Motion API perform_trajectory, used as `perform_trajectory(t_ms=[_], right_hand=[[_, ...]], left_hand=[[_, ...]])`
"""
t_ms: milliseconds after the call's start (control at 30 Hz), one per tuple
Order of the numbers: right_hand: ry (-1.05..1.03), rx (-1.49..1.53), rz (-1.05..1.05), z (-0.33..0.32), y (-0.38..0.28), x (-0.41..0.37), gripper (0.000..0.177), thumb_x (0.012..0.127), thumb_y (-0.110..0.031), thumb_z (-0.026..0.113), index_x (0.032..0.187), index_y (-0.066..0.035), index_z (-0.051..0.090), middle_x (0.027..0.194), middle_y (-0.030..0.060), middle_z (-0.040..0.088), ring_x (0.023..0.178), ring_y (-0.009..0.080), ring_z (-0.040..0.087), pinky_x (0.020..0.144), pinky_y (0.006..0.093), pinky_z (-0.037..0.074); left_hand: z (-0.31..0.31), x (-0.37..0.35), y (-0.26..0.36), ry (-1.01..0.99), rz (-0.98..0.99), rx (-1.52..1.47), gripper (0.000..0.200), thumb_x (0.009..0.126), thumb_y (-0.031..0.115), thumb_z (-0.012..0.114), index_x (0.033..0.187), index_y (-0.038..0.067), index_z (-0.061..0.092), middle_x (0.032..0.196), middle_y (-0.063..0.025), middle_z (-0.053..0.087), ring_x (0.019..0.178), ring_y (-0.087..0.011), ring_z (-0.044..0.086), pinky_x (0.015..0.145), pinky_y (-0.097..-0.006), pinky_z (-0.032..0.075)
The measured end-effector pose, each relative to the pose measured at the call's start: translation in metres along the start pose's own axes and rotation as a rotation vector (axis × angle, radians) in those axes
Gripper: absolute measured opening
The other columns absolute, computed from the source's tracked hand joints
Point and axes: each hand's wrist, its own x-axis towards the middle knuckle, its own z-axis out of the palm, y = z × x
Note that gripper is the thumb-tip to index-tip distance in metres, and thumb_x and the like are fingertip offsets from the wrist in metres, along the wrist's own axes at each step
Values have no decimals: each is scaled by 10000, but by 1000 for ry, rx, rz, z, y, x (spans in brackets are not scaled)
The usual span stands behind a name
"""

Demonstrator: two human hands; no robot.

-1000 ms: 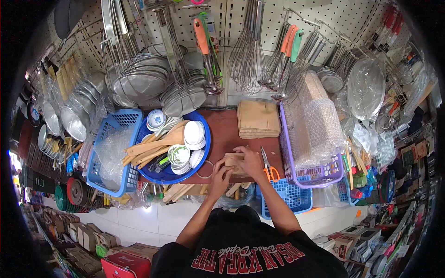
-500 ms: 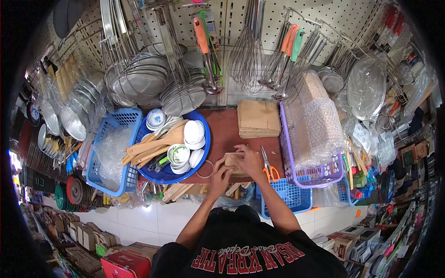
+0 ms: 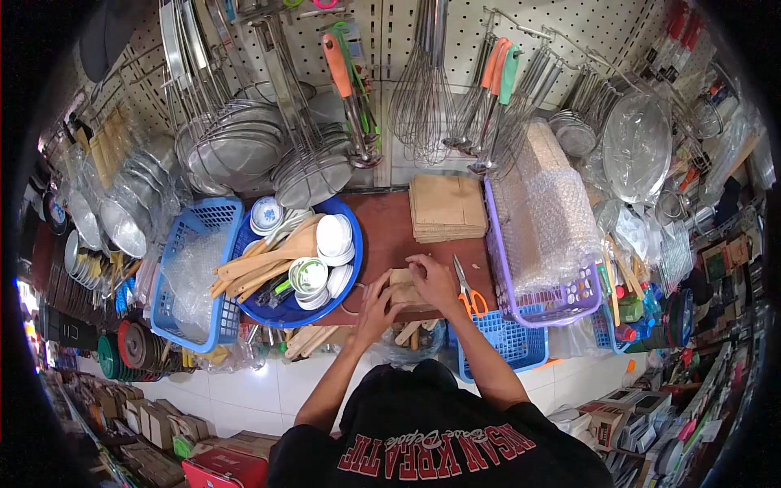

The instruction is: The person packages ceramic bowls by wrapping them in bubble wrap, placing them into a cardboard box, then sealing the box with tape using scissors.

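Observation:
A small brown paper-wrapped parcel (image 3: 402, 286) lies on the reddish-brown table (image 3: 389, 232) in front of me. My right hand (image 3: 434, 281) rests on top of it, fingers curled over its far edge. At the parcel's left side my left hand (image 3: 376, 301) presses with bent fingers. Both hands hold the parcel down against the table.
Orange-handled scissors (image 3: 466, 290) lie just right of my hands. A stack of brown paper sheets (image 3: 443, 207) sits behind. A blue round basin (image 3: 297, 260) with wooden spoons and bowls is left, a purple basket (image 3: 541, 244) of bubble wrap right. Whisks and strainers hang on the pegboard (image 3: 390, 49).
My left hand has slid a little lower and left along the parcel. The view has shifted slightly; the right hand stays on the parcel.

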Motion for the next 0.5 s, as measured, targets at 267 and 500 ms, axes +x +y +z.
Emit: perform_trajectory(t_ms=[267,500], right_hand=[[11,55,-46,3,11,0,191,916,-154,615,1077,-66,665,977,154,700,845,301,688,738,385,530],[-50,429,41,-2,22,1,220,946,-79,586,1153,-34,647,937,93,699,773,114,654,632,292,516]], left_hand=[[-11,13,-22,-197,285,179,470,779,259,787,1187,75,645,1519,-167,372,1414,-388,322,1171,-502,248],[0,10,-32,-159,242,-15,434,750,184,809,1133,38,663,1453,-192,435,1323,-399,437,1085,-483,392]])
